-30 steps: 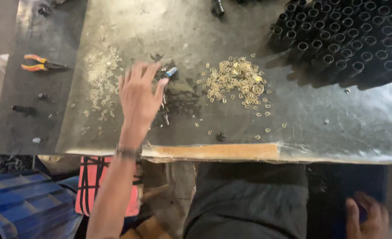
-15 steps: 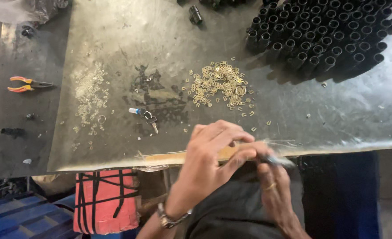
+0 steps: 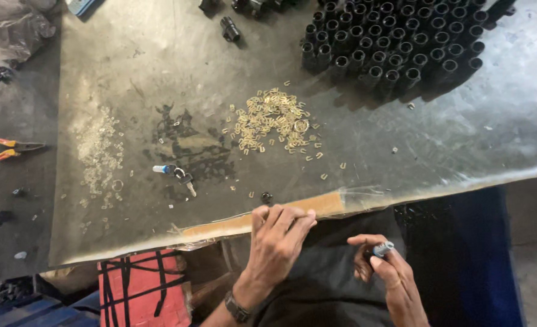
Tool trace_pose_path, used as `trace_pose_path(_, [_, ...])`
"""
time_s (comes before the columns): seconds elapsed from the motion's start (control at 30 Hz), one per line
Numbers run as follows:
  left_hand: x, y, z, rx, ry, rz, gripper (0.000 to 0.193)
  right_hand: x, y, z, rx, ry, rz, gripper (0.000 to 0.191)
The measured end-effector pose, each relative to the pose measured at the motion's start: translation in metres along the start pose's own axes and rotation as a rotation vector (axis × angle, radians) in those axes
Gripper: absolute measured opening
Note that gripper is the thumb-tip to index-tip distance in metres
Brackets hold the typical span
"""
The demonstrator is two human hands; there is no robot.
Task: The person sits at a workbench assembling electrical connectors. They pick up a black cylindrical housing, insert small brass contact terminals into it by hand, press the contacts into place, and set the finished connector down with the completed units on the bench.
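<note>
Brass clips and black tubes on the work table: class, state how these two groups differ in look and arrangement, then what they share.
The brass clips are tiny, gold-coloured and lie flat in a loose, scattered heap; the black tubes are larger, dark and stand upright, packed in rows. Both rest on the grey table sheet, untouched by either hand.

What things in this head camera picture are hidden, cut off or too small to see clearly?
- Head view: small blue-tipped cylinder in the right hand; its lower part is hidden by the fingers.
- Left hand palm side is turned away; contents unknown.
- Pile of small brass clips: single shapes too small.
- Black tube cluster: cut by the top edge.
</note>
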State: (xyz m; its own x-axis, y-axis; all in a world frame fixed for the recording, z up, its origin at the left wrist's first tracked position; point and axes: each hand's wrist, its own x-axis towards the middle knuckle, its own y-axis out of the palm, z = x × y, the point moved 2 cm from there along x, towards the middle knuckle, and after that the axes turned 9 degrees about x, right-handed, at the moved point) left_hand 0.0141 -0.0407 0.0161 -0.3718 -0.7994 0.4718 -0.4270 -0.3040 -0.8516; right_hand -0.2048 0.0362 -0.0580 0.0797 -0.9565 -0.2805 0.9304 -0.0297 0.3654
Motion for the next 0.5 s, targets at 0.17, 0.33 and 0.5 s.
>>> trace_pose_path(0.17, [-0.012, -0.013, -0.003, -0.192, -0.208, -0.085, 0.014, 0.009, 0.015, 0.014, -0.014, 0.03, 0.138, 0.041])
trace_pose_path(0.33, [-0.023, -0.021, -0.01, -0.857, -0.686, 0.031, 0.009, 0.012, 0.031, 0.02, 0.028, 0.224, 0.065, 0.041])
trace_pose_path(0.5, [-0.024, -0.013, -0.018, -1.128, -0.709, 0.112, 0.009, 0.01, 0.039, 0.027, 0.238, 0.204, 0.131, 0.053])
